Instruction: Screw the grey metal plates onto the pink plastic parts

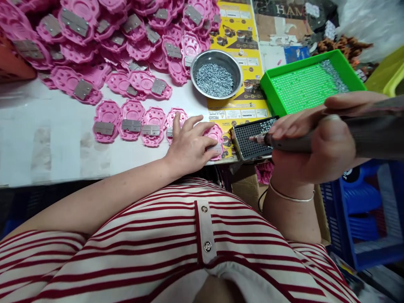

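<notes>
My right hand (pixel 328 139) is wrapped round a grey powered screwdriver (pixel 293 142). Its bit points left, over a black perforated screw tray (pixel 252 136) with some loose screws at its far right corner. My left hand (pixel 191 141) lies palm down with its fingers spread. Its thumb and forefinger touch a pink plastic casing (pixel 216 134) with a metal plate, and its other fingers rest over another pink casing (pixel 176 115), partly hidden. Three more pink casings, including one at the row's left end (pixel 106 113), lie to the left with grey metal plates on them.
A big heap of pink casings (pixel 139 42) covers the back left. A metal bowl (pixel 216 94) of small screws stands behind my left hand. Beyond the screw tray is a green basket (pixel 268 86). A blue crate (pixel 356 252) stands below at right.
</notes>
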### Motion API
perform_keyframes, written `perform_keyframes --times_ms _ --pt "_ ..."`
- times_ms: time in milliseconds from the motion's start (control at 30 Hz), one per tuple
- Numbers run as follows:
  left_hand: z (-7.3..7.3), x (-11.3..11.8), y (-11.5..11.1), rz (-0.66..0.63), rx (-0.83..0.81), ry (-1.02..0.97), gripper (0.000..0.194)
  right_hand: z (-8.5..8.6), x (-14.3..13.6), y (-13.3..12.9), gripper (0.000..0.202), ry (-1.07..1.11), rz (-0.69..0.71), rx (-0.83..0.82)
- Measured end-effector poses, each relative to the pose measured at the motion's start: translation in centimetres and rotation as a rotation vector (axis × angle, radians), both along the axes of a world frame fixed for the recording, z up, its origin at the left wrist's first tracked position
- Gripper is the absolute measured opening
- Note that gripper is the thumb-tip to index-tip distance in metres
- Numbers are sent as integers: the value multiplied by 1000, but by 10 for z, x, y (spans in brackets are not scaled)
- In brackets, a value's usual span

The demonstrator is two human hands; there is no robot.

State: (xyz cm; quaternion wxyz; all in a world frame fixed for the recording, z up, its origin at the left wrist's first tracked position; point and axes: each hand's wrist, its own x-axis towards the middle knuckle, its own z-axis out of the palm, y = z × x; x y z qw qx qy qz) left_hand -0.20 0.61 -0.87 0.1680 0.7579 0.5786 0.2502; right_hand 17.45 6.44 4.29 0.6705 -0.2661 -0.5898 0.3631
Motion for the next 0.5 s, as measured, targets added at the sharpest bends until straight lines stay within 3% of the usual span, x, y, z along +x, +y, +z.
perform_keyframes --times_ms 100,333,500 --pt "-1 3 0 -14 29 -5 10 6 8 0 7 95 -147 165" --pt "-6 4 -3 -18 126 18 13 -14 20 10 11 3 -319 178" --pt "-8 1 -7 -30 198 48 14 -16 30 11 17 -21 -385 129"
